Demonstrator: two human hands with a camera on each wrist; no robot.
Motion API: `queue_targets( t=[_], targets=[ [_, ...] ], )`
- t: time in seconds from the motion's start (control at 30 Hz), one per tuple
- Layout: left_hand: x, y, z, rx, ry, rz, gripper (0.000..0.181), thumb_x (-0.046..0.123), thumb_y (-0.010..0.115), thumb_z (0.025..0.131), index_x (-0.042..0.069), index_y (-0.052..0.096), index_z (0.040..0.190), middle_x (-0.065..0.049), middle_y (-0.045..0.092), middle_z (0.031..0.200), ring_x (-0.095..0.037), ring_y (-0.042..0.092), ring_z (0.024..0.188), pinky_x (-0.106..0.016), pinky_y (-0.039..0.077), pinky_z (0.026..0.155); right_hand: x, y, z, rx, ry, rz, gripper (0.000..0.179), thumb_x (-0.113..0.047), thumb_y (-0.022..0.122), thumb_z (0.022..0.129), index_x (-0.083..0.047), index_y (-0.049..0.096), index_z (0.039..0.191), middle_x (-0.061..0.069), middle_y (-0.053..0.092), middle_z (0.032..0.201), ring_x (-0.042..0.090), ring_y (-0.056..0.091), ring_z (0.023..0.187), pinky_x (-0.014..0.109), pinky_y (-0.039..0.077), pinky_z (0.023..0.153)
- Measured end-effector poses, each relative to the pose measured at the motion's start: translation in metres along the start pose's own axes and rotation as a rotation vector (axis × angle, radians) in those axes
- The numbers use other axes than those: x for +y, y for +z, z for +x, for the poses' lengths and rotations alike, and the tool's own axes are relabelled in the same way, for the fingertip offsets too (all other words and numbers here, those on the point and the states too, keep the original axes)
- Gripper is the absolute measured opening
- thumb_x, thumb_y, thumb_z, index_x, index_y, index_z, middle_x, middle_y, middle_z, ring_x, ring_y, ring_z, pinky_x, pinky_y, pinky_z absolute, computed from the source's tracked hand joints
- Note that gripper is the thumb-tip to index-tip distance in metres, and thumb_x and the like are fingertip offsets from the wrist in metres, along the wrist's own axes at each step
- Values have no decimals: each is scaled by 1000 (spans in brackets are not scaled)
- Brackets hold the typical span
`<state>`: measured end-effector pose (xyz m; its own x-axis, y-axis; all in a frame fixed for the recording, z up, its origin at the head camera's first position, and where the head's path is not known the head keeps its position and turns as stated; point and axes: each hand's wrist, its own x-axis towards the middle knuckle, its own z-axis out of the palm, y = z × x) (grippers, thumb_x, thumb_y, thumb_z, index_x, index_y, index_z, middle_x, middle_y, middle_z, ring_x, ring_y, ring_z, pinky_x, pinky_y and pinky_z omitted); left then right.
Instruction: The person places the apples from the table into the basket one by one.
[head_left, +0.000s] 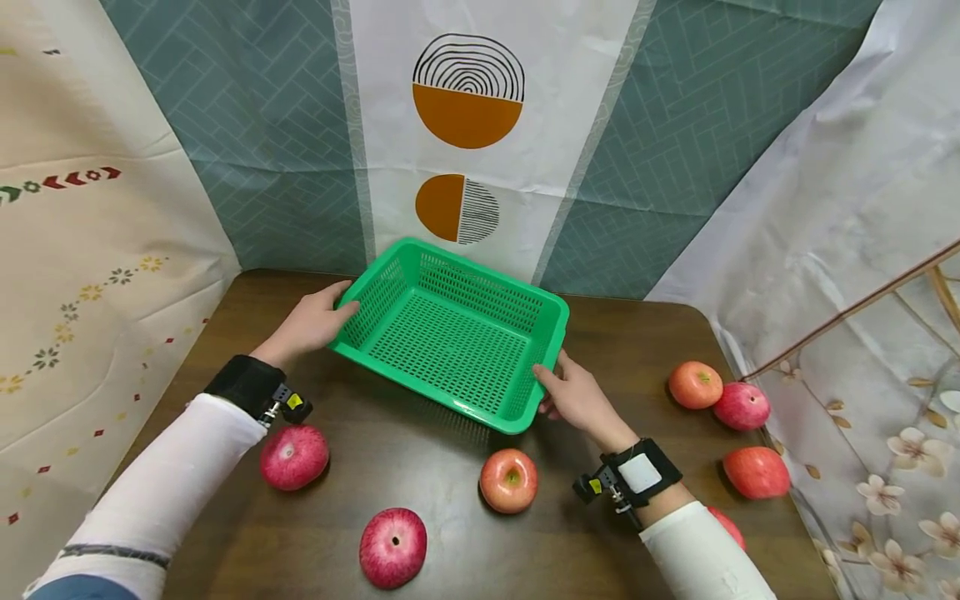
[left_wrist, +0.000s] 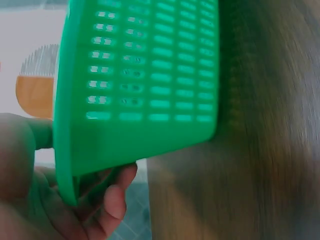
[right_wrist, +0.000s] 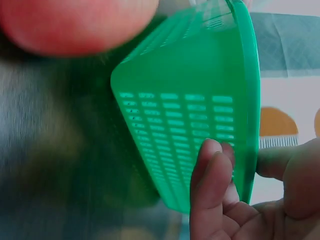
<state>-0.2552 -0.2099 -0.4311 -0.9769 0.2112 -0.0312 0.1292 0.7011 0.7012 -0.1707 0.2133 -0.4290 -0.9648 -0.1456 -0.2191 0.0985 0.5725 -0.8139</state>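
You have the green basket between your two hands above the far half of the brown table; whether its base touches the wood, you cannot tell from these views. It sits askew to you, its right end nearer than its left. Its slotted floor shows from wall to wall, and the perforated sides slope up to a smooth, flared rim.

Your left hand grips the left end, thumb over the rim and fingers curled beneath it on the outside. Your right hand grips the right end in the same way, with the fingers against the outer slots.

All the fruit you can see lies outside the basket. A red apple is just beside its near right corner, a crimson fruit lies nearer you, and a pink fruit lies by your left wrist. Off to your right, an orange-red apple sits beside a rosy fruit, with a red fruit nearer you and another, partly hidden one behind your sleeve.

Each wrist camera carries a yellow sticker, its marking too small for you to read. The right wristband has a white patch.
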Motion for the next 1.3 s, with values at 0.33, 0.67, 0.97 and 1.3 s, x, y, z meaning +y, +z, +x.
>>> queue_targets(
  t=[0.33,0.67,0.97,1.3],
  targets=[
    [43,26,-10,-47,-41,22,57,19,45,104,-7,26,151,-28,52,133,-32,59,97,-43,52,78,20,-49,3,46,27,-151,56,-41,52,103,-8,44,147,11,69,93,27,66,77,41,58,67],
    [71,68,-14,5,-136,-81,38,24,51,100,-4,43,125,-21,58,106,-30,58,86,-38,50,68,43,-95,-8,95,57,-296,57,-51,55,99,-3,60,129,14,69,104,29,67,83,46,59,73],
    [88,111,-10,-24,-250,-436,42,30,44,103,-3,43,128,-21,54,113,-30,60,94,-37,55,71,65,-124,-18,123,80,-433,63,-64,48,96,-6,71,104,9,71,87,20,64,73,34,50,64],
    [89,129,-6,80,-250,-564,36,21,46,103,-1,42,132,-22,53,118,-36,60,97,-47,55,76,65,-132,-16,102,53,-465,58,-61,48,98,-8,71,91,10,71,81,20,63,72,34,46,60]
  ],
)
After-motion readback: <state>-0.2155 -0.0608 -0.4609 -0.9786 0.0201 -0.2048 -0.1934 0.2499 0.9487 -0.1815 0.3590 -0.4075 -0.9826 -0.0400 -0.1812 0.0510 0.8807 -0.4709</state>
